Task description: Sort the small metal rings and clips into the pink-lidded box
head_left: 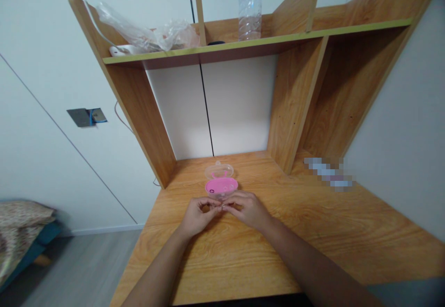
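My left hand point(199, 215) and my right hand point(247, 208) meet fingertip to fingertip over the desk. Between their pinched fingers is a tiny shiny item point(221, 207), too small to name. Just behind the fingers stands an oval case point(221, 187) with a pink inside and a clear lower wall. Its transparent lid point(219, 171) is tipped back toward the rear of the desk. A small dark ring point(212, 190) lies on the left of the pink inside, with little pale marks or pieces at its right. The fingers cover part of the case's front.
The wooden desk point(208, 265) carries a shelf unit point(243, 47) at the back. On its shelf are a plastic bottle point(250, 8), a clear plastic bag point(163, 35) and a white object with a cord. A blurred-out item point(328, 173) lies at the right. A covered bed corner point(24, 233) shows at left.
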`<state>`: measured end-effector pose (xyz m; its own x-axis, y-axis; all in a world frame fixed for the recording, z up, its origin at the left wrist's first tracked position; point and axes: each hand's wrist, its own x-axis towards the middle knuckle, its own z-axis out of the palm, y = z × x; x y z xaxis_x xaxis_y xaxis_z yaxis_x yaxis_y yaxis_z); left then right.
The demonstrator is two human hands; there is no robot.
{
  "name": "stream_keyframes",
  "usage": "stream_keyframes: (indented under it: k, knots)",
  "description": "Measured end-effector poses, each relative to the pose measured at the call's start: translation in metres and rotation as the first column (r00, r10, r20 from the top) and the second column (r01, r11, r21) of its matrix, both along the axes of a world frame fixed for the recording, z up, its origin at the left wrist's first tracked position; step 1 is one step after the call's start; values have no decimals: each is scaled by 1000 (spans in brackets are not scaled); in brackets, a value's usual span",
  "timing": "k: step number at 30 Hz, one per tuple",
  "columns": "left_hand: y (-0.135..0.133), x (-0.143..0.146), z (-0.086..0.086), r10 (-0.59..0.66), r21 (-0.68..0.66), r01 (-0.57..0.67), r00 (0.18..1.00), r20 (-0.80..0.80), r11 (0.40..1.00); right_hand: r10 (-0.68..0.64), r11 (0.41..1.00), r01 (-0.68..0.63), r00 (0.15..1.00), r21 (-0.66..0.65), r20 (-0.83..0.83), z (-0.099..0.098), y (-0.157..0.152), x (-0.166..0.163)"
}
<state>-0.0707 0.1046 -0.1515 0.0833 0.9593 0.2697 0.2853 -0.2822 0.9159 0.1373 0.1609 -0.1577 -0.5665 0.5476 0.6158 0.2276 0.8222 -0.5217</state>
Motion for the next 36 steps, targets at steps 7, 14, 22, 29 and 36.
stream_keyframes:
  k: [7,14,22,29,36]
  knots:
    - [-1,0,5,-12,27,14,997,-78,1000,-1,1000,0,997,-24,-74,-1,3,-2]
    - [-2,-1,6,-56,67,65,991,-121,996,45,999,-44,996,18,-72,-4,6,-3]
    - [-1,-1,4,-14,94,27,991,-130,995,52,999,-50,992,20,-115,-9,6,-5]
    - [-1,-1,1,41,97,-27,989,-144,995,72,997,-71,996,11,-54,-2,3,-4]
    - [1,-2,-2,93,107,-81,989,-119,991,11,1000,-10,997,14,-83,-6,7,-3]
